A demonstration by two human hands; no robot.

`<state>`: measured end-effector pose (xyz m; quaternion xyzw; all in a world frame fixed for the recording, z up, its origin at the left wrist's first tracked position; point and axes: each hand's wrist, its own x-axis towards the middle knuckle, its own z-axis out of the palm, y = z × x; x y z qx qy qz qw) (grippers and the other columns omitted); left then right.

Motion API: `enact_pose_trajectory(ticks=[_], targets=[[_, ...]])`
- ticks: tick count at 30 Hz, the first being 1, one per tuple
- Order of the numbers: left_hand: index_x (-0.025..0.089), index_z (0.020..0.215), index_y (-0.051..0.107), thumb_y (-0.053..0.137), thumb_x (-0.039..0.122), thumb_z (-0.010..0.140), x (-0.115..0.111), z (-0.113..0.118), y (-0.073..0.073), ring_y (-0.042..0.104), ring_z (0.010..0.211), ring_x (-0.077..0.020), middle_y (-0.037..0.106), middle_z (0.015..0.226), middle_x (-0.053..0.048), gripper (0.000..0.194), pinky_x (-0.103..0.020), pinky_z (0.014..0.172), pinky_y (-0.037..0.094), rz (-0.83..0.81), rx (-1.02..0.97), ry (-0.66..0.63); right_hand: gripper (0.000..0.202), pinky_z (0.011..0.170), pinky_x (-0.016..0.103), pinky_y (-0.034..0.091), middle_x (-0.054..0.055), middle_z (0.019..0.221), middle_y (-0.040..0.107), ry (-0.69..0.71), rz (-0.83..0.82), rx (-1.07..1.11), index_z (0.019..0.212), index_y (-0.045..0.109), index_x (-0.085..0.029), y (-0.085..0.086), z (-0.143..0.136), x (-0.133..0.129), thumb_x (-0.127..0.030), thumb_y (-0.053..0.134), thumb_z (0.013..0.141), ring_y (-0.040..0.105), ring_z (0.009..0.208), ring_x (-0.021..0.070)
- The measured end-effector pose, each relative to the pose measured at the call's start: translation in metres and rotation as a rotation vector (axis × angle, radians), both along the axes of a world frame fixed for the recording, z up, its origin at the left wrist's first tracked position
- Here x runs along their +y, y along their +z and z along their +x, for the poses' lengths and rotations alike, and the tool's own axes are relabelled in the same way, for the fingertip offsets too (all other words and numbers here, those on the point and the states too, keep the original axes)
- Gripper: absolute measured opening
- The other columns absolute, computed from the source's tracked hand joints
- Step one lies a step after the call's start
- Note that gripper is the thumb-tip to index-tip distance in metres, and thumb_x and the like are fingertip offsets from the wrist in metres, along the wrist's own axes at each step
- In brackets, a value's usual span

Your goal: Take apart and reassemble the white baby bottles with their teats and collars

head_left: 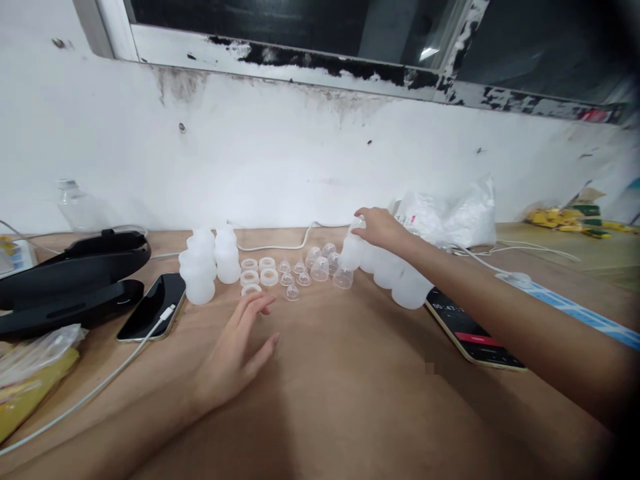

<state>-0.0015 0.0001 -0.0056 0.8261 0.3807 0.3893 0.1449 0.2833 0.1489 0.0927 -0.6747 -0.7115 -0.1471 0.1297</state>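
Note:
My left hand is low over the table with its fingers apart and holds nothing. Just beyond its fingertips lie several white screw rings, and to their right are several clear bottle nipples. Farther right, clear domed caps stand in a cluster. My right hand reaches to the back, its fingers closed round the clear top of a baby bottle. Beside that bottle is a row of frosted white bottle bodies, partly hidden by my right forearm. More frosted bottle bodies stand on the left.
A phone with a cable and a black case lie left. Under my right forearm is another phone showing a timer. Clear plastic bags rest against the wall. A clear bottle stands back left.

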Motion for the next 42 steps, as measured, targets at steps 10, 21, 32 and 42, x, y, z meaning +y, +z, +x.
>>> enact_pose_trajectory(ticks=[10,21,32,42], targets=[[0.023,0.119,0.034,0.042,0.018,0.082,-0.002,-0.001,0.000,0.041,0.113,-0.0205,0.039,0.123,-0.010,0.038,-0.036,0.093,0.037,-0.006,0.076,0.012,0.046,0.069,0.043,0.045,0.015,0.119,0.045,0.012,0.129,0.033,0.118,0.046,-0.017,0.008,-0.012,-0.019,-0.030,0.051,0.075,0.056,0.089,0.0293],[0.015,0.137,0.004,0.034,0.052,0.083,0.006,-0.012,0.025,0.012,0.131,-0.0234,0.013,0.143,-0.011,0.072,-0.045,0.107,0.010,-0.121,0.713,-0.324,0.065,0.106,0.046,0.012,0.009,0.143,0.013,0.913,-0.454,0.082,0.138,0.012,-0.017,-0.086,-0.059,-0.140,-0.047,0.034,0.085,0.006,0.132,0.0237],[0.020,0.137,0.004,0.038,0.051,0.082,0.008,-0.010,0.019,0.013,0.130,-0.0228,0.011,0.143,-0.009,0.071,-0.044,0.107,0.010,-0.160,0.722,-0.287,0.060,0.107,0.045,0.012,0.010,0.142,0.018,0.895,-0.445,0.154,0.135,0.025,-0.015,-0.097,-0.055,-0.139,-0.047,0.033,0.085,0.012,0.131,0.0225],[0.019,0.137,0.004,0.037,0.051,0.083,0.007,-0.012,0.018,0.014,0.131,-0.0232,0.012,0.143,-0.009,0.070,-0.043,0.107,0.011,-0.140,0.718,-0.299,0.060,0.107,0.044,0.009,0.010,0.142,0.018,0.873,-0.473,0.124,0.135,0.023,-0.015,-0.093,-0.056,-0.142,-0.047,0.031,0.086,0.012,0.131,0.0215]])
